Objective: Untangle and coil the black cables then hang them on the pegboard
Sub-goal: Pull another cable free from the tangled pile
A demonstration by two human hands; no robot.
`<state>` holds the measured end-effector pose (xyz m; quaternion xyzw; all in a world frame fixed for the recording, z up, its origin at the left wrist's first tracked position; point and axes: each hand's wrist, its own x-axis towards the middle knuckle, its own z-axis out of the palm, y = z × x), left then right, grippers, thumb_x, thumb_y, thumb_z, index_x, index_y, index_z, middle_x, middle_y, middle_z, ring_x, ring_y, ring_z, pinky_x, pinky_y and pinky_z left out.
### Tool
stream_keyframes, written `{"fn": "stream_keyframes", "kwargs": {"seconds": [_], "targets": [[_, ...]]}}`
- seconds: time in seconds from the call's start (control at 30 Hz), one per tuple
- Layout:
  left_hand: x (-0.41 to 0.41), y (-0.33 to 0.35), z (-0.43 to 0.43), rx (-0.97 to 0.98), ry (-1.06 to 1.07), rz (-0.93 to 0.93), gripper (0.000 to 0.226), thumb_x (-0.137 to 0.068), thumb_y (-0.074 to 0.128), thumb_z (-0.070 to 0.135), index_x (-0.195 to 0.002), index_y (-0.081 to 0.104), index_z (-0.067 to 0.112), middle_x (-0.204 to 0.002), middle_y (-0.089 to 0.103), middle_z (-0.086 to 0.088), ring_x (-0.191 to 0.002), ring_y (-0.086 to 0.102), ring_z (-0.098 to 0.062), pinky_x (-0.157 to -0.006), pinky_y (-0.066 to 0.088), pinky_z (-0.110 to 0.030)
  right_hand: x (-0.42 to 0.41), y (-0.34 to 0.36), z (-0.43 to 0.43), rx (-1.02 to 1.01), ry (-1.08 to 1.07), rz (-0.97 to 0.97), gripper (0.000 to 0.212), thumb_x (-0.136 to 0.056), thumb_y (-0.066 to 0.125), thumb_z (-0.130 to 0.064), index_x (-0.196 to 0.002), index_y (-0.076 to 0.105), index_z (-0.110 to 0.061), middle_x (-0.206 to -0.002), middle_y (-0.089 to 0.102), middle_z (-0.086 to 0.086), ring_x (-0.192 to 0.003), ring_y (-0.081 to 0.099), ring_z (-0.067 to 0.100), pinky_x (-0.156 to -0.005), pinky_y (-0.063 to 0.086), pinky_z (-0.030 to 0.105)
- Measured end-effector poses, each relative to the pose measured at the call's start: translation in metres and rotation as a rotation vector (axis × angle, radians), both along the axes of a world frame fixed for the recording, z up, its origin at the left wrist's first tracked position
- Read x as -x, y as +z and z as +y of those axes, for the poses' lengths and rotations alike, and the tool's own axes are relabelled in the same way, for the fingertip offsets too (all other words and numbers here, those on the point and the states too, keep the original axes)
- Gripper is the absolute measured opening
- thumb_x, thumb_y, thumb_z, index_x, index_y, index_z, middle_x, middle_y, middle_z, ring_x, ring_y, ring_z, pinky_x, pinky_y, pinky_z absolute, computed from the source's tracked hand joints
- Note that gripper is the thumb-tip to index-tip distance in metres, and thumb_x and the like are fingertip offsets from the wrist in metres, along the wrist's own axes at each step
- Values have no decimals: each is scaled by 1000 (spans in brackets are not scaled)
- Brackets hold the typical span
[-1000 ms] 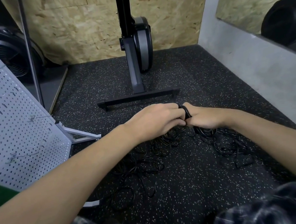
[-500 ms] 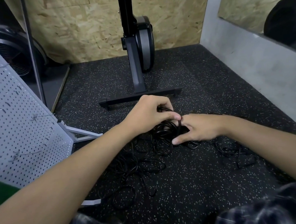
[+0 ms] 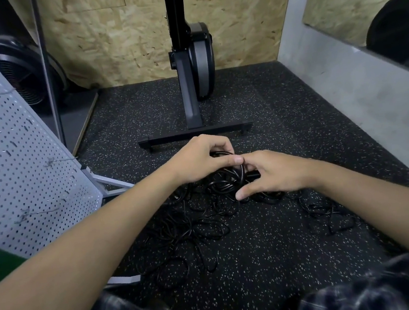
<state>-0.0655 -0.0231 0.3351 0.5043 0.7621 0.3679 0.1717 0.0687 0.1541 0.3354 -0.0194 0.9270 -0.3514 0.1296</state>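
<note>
A tangle of thin black cables (image 3: 196,229) sprawls on the speckled black floor in front of my knees. My left hand (image 3: 198,158) holds a small bundle of coiled cable (image 3: 228,177) between thumb and curled fingers, lifted just above the heap. My right hand (image 3: 273,172) is beside it, fingers spread and bent over the same bundle, thumb pointing left below it; whether it pinches a strand is hidden. The white pegboard (image 3: 17,159) leans at the left with thin wire hooks (image 3: 60,160) sticking out, nothing hanging on them.
A black exercise machine (image 3: 190,80) stands upright on a crossbar foot just beyond my hands. The pegboard's grey metal legs (image 3: 108,182) reach onto the floor at left. A grey wall (image 3: 358,93) runs along the right. A fan (image 3: 20,70) sits at back left.
My hands parted from a tight grip together; the left hand lifted the coiled bundle slightly while the right hand opened and spread its fingers beside it.
</note>
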Motion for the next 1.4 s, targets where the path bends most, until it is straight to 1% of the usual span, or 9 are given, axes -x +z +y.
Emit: {"fn": "stream_keyframes", "kwargs": {"seconds": [0.1,0.23,0.4,0.6,0.8,0.9,1.03,1.23,1.4], "targets": [[-1,-3,1,10,24,-25,22,-93,77,41,-88,75,20,-87,78,9,-87,73,-6,-89,57,-32,1,-2,1,63,-67,46,41,-78,93,-35,-111,72,-22,-110,77,-18,-106,70,-3,-102,51,31],[2,-2,0,-79,154,-104,23,-91,79,41,-85,77,19,-81,78,9,-78,73,-4,-79,56,-24,1,1,7,92,-120,55,58,-75,94,-36,-124,65,-26,-125,72,-20,-124,60,-6,-117,43,34],[7,-4,0,17,241,-115,31,-86,80,54,-78,78,24,-74,77,5,-71,69,-7,-80,58,-37,0,0,7,-93,-85,46,68,-75,90,-48,-129,54,-30,-133,66,-7,-128,61,15,-112,48,42],[7,-1,1,-10,260,-272,37,-87,79,52,-74,78,17,-73,75,0,-71,67,-9,-78,54,-32,-5,7,3,-76,-133,188,68,-79,87,-51,-134,50,-39,-129,63,-17,-113,61,-3,-103,49,28],[11,-8,-6,73,191,-572,39,-79,84,47,-71,68,13,-76,64,-13,-67,60,-25,-62,50,-31,-9,10,-11,-43,-70,219,60,-85,86,-37,-117,36,-31,-109,65,-6,-70,58,8,-66,52,27],[15,-18,-11,64,75,-814,35,-83,78,44,-87,72,10,-77,70,-6,-62,63,-18,-59,52,-26,-11,13,-19,72,-63,243,49,-88,81,-30,-111,38,-29,-102,70,-4,-83,65,31,-75,52,50],[15,-30,-12,-30,13,-1064,25,-105,54,24,-94,75,17,-71,51,5,-51,39,-2,-47,35,-16,-8,22,-17,219,-207,349,36,-95,76,-27,-109,42,-24,-107,75,-5,-96,71,19,-86,55,38],[-2,-41,6,24,138,-834,33,-114,38,30,-109,66,16,-64,35,8,-51,30,-8,-45,27,-20,1,9,0,117,-417,458,33,-97,72,-37,-115,49,-24,-107,70,-10,-96,65,7,-85,48,20],[-21,-43,12,276,70,-189,38,-114,37,32,-105,70,18,-64,51,9,-46,43,-6,-50,39,-26,8,3,24,-76,-504,453,35,-100,69,-39,-119,45,-22,-113,60,-4,-97,60,14,-78,43,28]]}}
